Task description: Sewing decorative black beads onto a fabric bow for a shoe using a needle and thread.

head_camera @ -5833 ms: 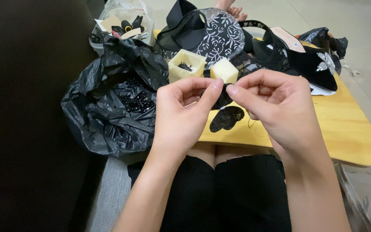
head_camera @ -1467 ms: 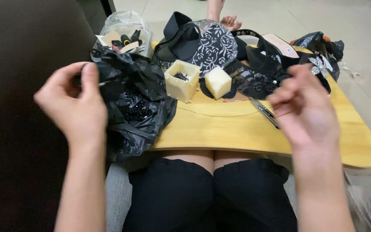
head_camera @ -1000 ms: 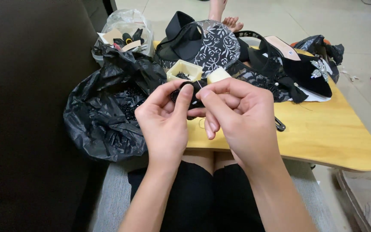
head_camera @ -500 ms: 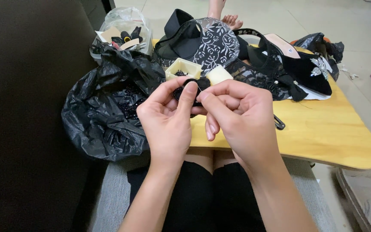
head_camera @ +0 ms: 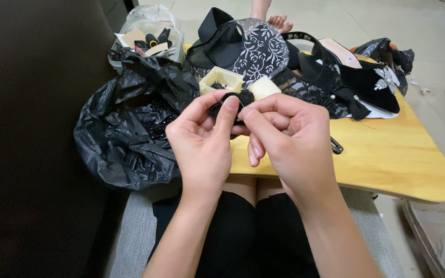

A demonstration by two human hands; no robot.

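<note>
Since a moment ago both hands are sitting almost unchanged, only nudging up a little. I'm pinching a small black fabric bow (head_camera: 231, 99) between my left hand (head_camera: 202, 141) and right hand (head_camera: 289, 139), fingertips clenched on it. Just beyond the grip a cream plastic box (head_camera: 220, 80) is resting on the wooden lap table (head_camera: 387, 154); left of it a black plastic bag (head_camera: 124, 139) is slumping.

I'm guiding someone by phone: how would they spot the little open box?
On the yellow wooden lap table, look just beyond the person's fingertips. The small cream square plastic box sits open, dark beads inside, unlike the closed cream block right of it.
</note>
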